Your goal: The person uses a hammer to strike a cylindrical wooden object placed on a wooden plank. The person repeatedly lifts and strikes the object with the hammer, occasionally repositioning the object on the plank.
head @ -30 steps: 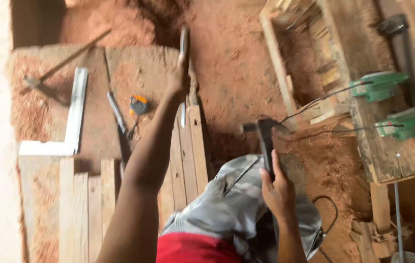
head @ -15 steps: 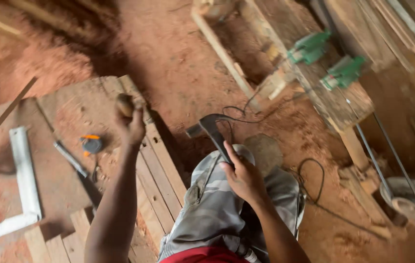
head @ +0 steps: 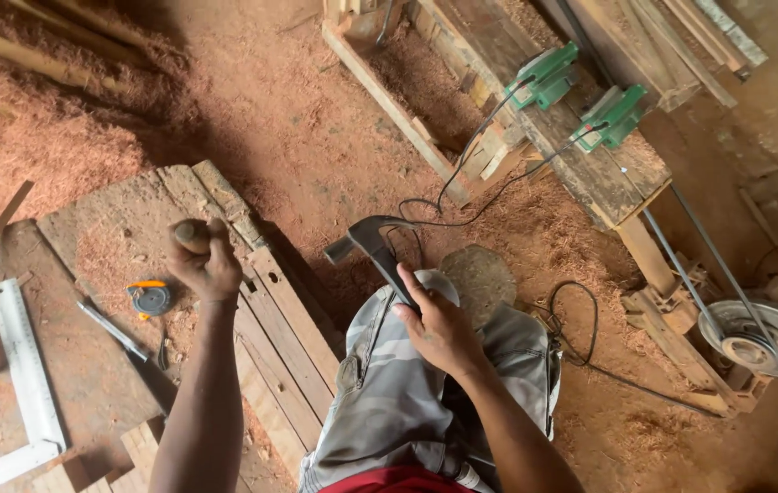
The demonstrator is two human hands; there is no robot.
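Fingers: left hand [head: 206, 265] fisted round wooden handle [head: 190, 234]; right hand [head: 439, 329] gripping hammer [head: 380, 248].

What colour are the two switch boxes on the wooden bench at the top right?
Green. The two switch boxes sit on the wooden bench, clearest in the head view.

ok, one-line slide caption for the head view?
Right hand grips a claw hammer over the knee; left hand holds a small wooden piece above sawdust-covered planks.
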